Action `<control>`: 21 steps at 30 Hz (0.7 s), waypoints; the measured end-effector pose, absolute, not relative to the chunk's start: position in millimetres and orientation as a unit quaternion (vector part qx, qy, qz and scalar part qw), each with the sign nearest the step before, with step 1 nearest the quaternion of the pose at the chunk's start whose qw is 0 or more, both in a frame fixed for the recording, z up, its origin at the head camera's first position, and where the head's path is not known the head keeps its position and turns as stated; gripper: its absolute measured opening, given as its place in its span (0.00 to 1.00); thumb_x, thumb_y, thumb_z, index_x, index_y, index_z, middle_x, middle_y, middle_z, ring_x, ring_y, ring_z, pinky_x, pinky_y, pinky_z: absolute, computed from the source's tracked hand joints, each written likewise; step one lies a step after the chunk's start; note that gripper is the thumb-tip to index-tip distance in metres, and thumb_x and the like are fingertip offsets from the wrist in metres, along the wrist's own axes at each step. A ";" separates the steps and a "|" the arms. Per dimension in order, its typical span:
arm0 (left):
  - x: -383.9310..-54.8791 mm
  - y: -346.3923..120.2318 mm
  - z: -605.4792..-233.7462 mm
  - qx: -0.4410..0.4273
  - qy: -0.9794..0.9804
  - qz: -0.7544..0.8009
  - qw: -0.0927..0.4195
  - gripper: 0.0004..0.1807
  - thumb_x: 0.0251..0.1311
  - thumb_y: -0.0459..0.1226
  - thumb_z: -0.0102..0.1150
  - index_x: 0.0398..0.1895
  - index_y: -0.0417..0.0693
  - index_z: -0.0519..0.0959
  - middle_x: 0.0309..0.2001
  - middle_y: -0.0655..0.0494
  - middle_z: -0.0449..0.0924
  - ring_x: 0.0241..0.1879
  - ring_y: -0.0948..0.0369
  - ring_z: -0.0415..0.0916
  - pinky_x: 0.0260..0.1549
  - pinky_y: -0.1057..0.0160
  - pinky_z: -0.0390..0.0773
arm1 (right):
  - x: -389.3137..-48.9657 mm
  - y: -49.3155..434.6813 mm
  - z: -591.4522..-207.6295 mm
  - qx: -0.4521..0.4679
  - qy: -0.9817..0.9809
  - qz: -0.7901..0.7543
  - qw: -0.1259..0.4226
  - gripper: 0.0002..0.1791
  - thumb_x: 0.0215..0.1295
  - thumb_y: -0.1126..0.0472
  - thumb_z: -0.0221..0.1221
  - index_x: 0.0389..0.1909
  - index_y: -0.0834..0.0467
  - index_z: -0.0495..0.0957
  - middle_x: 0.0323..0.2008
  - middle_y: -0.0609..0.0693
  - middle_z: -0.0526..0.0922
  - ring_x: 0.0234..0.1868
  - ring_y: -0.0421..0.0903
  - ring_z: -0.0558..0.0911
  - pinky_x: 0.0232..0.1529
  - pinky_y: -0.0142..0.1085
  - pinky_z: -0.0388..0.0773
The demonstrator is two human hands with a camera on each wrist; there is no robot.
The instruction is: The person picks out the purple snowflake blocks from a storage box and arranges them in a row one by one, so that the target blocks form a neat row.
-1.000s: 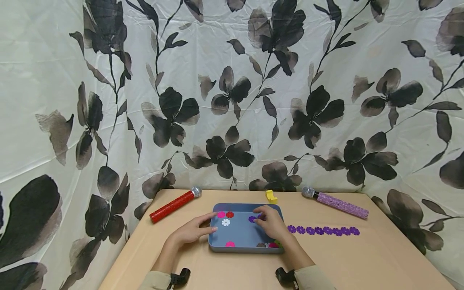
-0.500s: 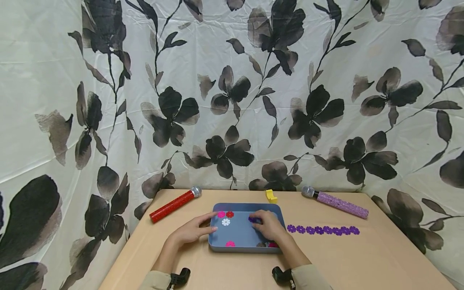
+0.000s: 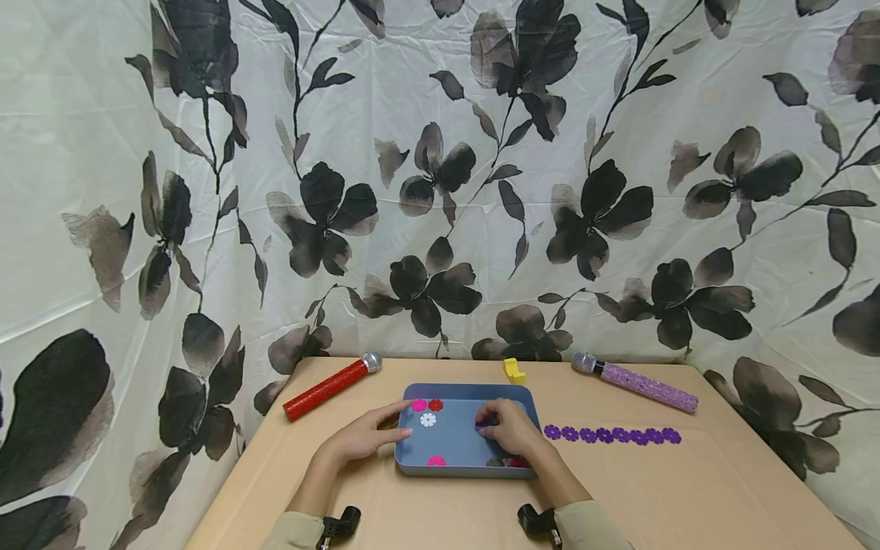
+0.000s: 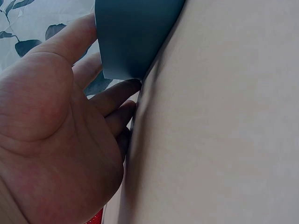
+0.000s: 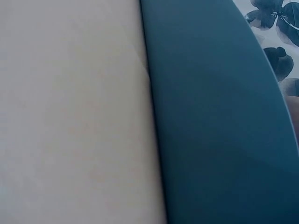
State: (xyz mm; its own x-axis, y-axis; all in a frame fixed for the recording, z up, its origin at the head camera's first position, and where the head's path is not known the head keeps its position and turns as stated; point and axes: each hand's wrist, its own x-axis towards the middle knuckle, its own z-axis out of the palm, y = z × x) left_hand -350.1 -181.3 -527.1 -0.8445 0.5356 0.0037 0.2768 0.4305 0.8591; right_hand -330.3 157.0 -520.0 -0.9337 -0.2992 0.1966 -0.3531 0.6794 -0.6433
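Observation:
A blue-grey tray [image 3: 467,472] lies in the middle of the table. My left hand [image 3: 357,439] rests at its left side, thumb and fingers fairly straight against the rim; in the left wrist view the thumb and fingers touch the tray wall [image 4: 135,37]. Inside the tray, my right hand [image 3: 514,429] pinches a purple flower-shaped piece [image 3: 481,425], mostly covered by the fingers. Left in the tray lie a pink flower piece [image 3: 419,406], a red one [image 3: 436,406] and a white one [image 3: 428,419]. Another pink piece [image 3: 436,461] sits at the near wall.
Right of the tray runs a row of several purple flower pieces [image 3: 604,435]. A red microphone [image 3: 326,389] lies at the back left, a glittery lilac microphone [image 3: 646,387] at the back right. Behind the tray stands a small yellow object [image 3: 512,372]. A floral curtain [image 3: 440,191] hangs behind.
My right fingers have closed on the purple flower piece in the tray, drawing in slightly toward me. The left hand has stayed at the tray's left rim.

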 end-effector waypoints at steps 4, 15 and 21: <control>-350.0 -181.3 -526.9 0.245 0.835 0.474 0.134 0.41 0.68 0.54 0.65 0.81 0.55 0.64 0.82 0.46 0.56 0.83 0.43 0.48 0.80 0.36 0.47 | -328.1 156.4 -517.6 0.177 -0.914 0.363 0.046 0.06 0.63 0.70 0.70 0.35 0.56 0.87 0.36 0.46 0.78 0.37 0.42 0.74 0.37 0.31 0.72; -349.8 -179.7 -524.0 0.246 0.837 0.471 0.131 0.40 0.69 0.53 0.64 0.80 0.55 0.64 0.82 0.44 0.57 0.82 0.41 0.48 0.79 0.35 0.48 | -327.1 164.4 -512.0 0.197 -0.911 0.358 0.059 0.09 0.65 0.69 0.69 0.45 0.60 0.88 0.41 0.47 0.84 0.40 0.42 0.81 0.42 0.35 0.84; -349.1 -179.5 -524.3 0.249 0.836 0.471 0.130 0.40 0.69 0.53 0.64 0.81 0.55 0.64 0.82 0.45 0.57 0.82 0.42 0.48 0.80 0.35 0.48 | -323.7 170.6 -507.1 0.191 -0.901 0.383 0.067 0.13 0.66 0.70 0.67 0.51 0.62 0.87 0.45 0.48 0.85 0.43 0.43 0.81 0.47 0.34 0.87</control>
